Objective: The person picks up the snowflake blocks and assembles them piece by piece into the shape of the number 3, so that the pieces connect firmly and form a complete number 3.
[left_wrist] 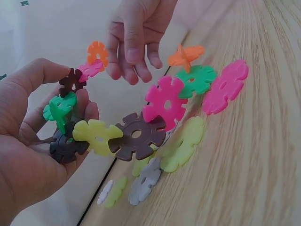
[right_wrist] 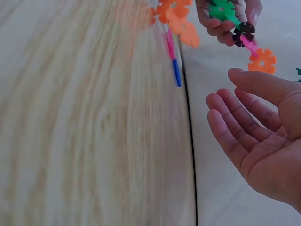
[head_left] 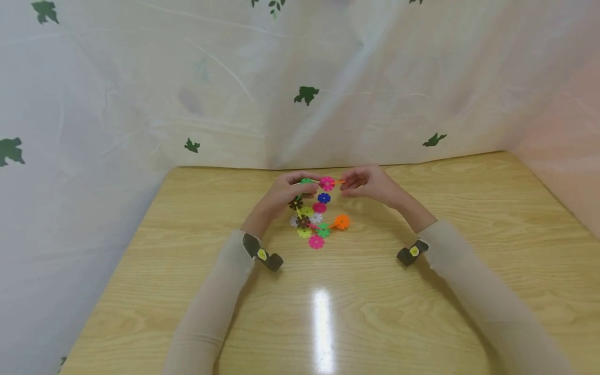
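A curved chain of slotted, flower-shaped plastic discs hangs from my left hand (head_left: 285, 190), which pinches a small brown disc (left_wrist: 71, 82) between thumb and fingers. A green disc (left_wrist: 60, 109) and a black disc (left_wrist: 66, 143) lie against that palm. Past the fingertips, a pink disc (head_left: 327, 183) and an orange disc (right_wrist: 262, 61) form one end. From the black one the chain runs through a yellow disc (left_wrist: 96, 136), a larger brown disc (left_wrist: 137, 135), pink and green to orange pieces (left_wrist: 186, 56). My right hand (right_wrist: 263, 136) is beside the orange end, fingers loosely bent, holding nothing.
Loose discs lie on the wooden table (head_left: 356, 291) under the chain: a blue disc (head_left: 324, 198), a pink disc (head_left: 316, 242), a white disc (left_wrist: 145, 181), and yellow ones. A pale curtain (head_left: 225, 104) with green leaf prints stands along the table's back edge.
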`<state>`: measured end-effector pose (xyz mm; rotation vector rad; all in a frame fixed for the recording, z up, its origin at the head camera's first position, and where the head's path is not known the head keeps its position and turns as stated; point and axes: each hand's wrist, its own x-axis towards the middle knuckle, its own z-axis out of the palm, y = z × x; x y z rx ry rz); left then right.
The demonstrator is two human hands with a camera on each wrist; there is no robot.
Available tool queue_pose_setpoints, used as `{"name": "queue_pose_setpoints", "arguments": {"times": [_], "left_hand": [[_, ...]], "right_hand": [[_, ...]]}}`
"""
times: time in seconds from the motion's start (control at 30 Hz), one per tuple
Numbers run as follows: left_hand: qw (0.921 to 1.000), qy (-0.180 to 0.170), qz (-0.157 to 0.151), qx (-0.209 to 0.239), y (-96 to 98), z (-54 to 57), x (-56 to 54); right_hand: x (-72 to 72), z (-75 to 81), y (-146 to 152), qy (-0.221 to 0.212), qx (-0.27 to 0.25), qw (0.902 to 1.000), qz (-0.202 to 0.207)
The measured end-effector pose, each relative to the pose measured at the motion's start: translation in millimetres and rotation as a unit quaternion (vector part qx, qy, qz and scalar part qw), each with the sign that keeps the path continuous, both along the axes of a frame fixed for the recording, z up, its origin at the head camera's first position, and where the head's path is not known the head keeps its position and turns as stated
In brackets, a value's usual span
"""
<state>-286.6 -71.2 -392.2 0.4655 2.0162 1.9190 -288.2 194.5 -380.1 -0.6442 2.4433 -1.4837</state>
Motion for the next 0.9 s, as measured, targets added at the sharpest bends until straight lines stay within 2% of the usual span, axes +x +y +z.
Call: {"name": "queue_pose_setpoints", "arguments": {"times": [0.3,0.47,0.6,0.9], "left_hand": [[1.0000,-0.001,-0.001,0.004,-3.1,-0.9,-1.7],[1.0000,0.000,-0.004,0.007,-2.7,-1.7,-2.6],[1.0000,0.000,0.000,0.008,-3.2,-1.6,-2.8],[0.9999,0.000,0.007,0.012,-3.9,-1.2,-3.7]], "right_hand": [[-22.4,-15.6,-3.3,-0.053,0.022,0.9966,0.058],[-29.3,-17.1,-11.5,-0.038,0.069,0.9929,0.089],[-31.8,-14.3,-18.3,-0.030,0.105,0.9891,0.099],[-36.4,-14.5,-28.3,-0.014,0.135,0.9801,0.145]]}}
